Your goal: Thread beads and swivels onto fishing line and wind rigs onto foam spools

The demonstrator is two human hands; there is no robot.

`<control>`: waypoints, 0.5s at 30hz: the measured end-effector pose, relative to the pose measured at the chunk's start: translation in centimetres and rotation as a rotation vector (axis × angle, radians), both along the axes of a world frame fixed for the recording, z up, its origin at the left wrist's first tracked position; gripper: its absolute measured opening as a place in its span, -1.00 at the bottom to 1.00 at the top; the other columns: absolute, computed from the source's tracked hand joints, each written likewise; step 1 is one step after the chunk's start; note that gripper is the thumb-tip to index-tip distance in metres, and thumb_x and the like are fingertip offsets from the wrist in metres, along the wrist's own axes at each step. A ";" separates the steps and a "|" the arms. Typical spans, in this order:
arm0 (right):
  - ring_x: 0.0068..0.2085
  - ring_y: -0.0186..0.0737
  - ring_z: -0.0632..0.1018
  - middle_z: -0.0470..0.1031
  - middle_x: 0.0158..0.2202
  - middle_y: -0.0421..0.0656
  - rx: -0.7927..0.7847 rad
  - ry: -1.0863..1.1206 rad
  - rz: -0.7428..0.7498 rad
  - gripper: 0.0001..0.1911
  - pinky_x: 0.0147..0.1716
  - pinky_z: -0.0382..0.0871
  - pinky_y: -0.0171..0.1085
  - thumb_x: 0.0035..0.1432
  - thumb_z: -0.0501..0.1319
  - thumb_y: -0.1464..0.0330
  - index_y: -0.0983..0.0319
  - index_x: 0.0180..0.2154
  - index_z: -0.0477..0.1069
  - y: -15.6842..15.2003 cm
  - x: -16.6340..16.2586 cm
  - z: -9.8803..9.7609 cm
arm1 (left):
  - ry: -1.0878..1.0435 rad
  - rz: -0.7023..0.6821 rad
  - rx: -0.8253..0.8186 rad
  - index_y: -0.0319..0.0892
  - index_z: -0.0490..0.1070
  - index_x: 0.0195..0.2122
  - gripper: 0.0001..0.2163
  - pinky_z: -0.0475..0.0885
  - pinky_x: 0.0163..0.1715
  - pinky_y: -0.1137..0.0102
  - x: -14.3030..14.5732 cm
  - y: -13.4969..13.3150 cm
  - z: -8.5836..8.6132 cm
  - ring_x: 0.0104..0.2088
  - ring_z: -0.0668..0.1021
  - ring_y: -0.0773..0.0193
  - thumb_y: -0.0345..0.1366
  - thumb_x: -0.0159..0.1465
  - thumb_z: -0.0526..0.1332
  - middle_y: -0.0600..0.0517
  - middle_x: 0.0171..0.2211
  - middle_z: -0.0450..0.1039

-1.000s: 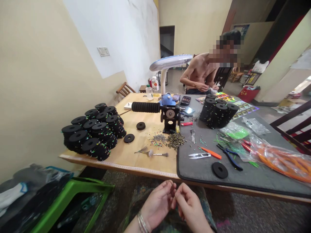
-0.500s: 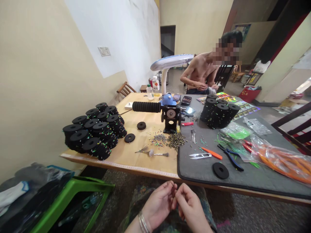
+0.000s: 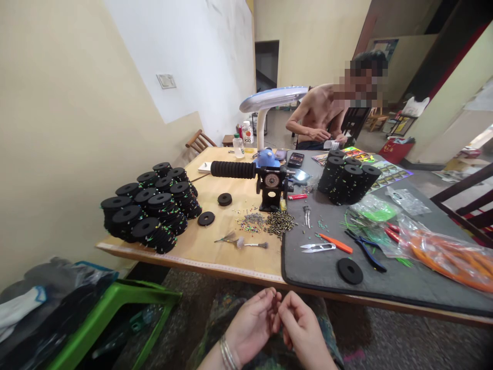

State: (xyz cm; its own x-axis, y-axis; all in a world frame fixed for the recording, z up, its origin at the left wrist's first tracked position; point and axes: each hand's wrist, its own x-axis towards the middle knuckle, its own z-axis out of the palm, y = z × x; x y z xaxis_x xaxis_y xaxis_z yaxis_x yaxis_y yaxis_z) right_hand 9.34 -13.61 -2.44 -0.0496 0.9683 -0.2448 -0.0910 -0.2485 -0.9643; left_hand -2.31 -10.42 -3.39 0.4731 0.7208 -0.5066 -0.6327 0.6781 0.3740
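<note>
Just below the table's front edge, my left hand (image 3: 254, 319) and my right hand (image 3: 298, 319) come together over my lap. Thumb and fingers are pinched on each; whatever lies between the fingertips is too small to make out. A loose black foam ring (image 3: 349, 271) lies nearest, on the grey mat (image 3: 308, 270). Behind my hands on the bare wood are small feathery bundles (image 3: 256, 245), a heap of dark metallic beads (image 3: 280, 224) and scattered coloured beads (image 3: 246, 226). Thread snips (image 3: 318, 247) rest on the mat beside an orange-handled tool (image 3: 336, 243).
Stacked black spools (image 3: 148, 205) fill the table's left side; more spools (image 3: 348, 177) stand at right. A black winder (image 3: 271, 187) and a lamp (image 3: 262, 128) stand mid-table. Pliers (image 3: 365, 250) and bagged orange strands (image 3: 447, 252) lie right. Another person (image 3: 319, 115) sits opposite. A green stool (image 3: 115, 308) stands left.
My hands keep nearly the same place and pinch. Across the table, the other person's hands have shifted slightly around a pale item. The view has moved very little.
</note>
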 end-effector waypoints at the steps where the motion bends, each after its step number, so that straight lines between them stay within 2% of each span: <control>1: -0.74 -0.54 0.18 0.38 -0.65 -0.31 -0.003 0.000 0.002 -0.63 -0.77 0.01 -0.51 0.11 0.14 0.07 0.19 -0.51 0.14 0.0 0.0 0.0 | 0.000 0.003 -0.004 -0.29 0.47 -0.36 -0.80 0.26 -0.67 0.52 0.0 0.0 0.0 -0.63 0.43 0.43 -0.34 0.03 0.42 0.03 -0.44 0.49; 15: -0.75 -0.53 0.19 0.38 -0.66 -0.31 -0.010 -0.005 0.002 -0.64 -0.77 0.01 -0.51 0.11 0.14 0.08 0.19 -0.50 0.15 0.0 0.0 -0.1 | -0.024 0.018 -0.037 -0.28 0.47 -0.38 -0.88 0.28 -0.61 0.52 0.0 -0.2 0.2 -0.56 0.47 0.41 -0.39 0.09 0.37 0.00 -0.40 0.51</control>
